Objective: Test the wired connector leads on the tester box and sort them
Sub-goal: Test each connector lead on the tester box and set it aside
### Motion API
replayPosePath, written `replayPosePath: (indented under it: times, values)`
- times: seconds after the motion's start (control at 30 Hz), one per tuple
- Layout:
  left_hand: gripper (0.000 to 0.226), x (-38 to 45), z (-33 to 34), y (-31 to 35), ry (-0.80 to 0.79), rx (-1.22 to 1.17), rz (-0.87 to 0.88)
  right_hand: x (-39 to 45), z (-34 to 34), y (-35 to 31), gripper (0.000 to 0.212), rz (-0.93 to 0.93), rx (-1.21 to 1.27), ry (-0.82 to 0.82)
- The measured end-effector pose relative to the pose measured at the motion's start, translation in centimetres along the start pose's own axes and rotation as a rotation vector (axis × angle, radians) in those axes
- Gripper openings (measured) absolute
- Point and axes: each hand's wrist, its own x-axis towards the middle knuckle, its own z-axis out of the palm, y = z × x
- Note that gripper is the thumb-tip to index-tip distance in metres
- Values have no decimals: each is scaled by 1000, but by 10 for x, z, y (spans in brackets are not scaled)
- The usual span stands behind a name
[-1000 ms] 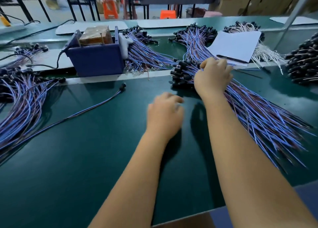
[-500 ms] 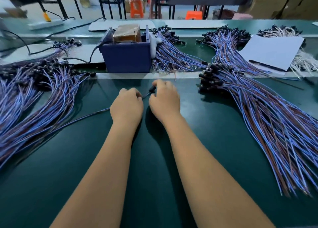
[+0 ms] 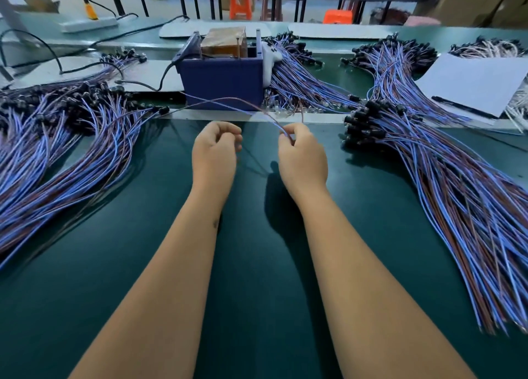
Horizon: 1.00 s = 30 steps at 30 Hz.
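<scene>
Item: one lead [image 3: 228, 101], blue and brown wires, arching in front of the blue tester box [image 3: 223, 77]. Its black connector end [image 3: 163, 110] is lying at the edge of the left pile.

Right hand [image 3: 303, 157]: fingers curling round the near end of the lead, pinching it above the green table [image 3: 257, 264].

Left hand [image 3: 214, 152]: fingers curling loosely, thumb near the fingertips; whether it is gripping a wire cannot be told.

Left pile [image 3: 57, 138]: many leads fanning out across the table, black connectors bunching at the far end.

Right pile [image 3: 445, 178]: many leads lying beside the right hand, connectors pointing toward the box.

Further leads [image 3: 300, 81] are resting just right of the box. A white sheet [image 3: 474, 84] is lying over more bundles at far right.
</scene>
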Motion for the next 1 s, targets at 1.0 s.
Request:
replayPosePath:
  times: [1.0]
  values:
    - [25, -15, 3, 11, -349, 64, -81, -7, 11, -7, 20, 42, 594, -185]
